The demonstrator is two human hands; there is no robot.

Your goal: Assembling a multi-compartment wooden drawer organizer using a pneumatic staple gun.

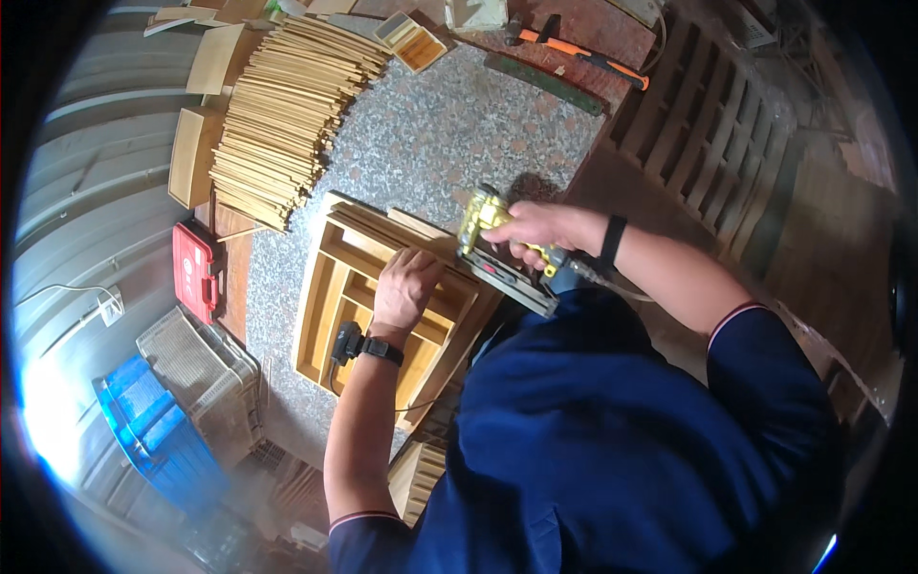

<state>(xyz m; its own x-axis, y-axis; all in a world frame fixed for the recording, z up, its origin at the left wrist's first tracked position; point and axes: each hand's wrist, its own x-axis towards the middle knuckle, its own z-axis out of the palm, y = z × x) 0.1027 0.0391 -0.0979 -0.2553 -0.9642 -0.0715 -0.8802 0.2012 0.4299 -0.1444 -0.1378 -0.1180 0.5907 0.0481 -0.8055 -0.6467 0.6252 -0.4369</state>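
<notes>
A pale wooden tray (330,292) with several compartments lies on a speckled granite worktop (449,134). My left hand (406,285) presses down on a divider strip inside the tray, fingers curled over the wood. My right hand (545,230) grips a yellow nail gun (492,244), its nose set against the tray's far right edge. A dark band sits on each wrist.
A big stack of thin wooden slats (282,115) fills the worktop's far left. A small wooden box (414,43) and an orange-handled hammer (579,53) lie at the back. A red case (196,271), a blue crate (158,435) and wooden pallets (712,124) surround the bench.
</notes>
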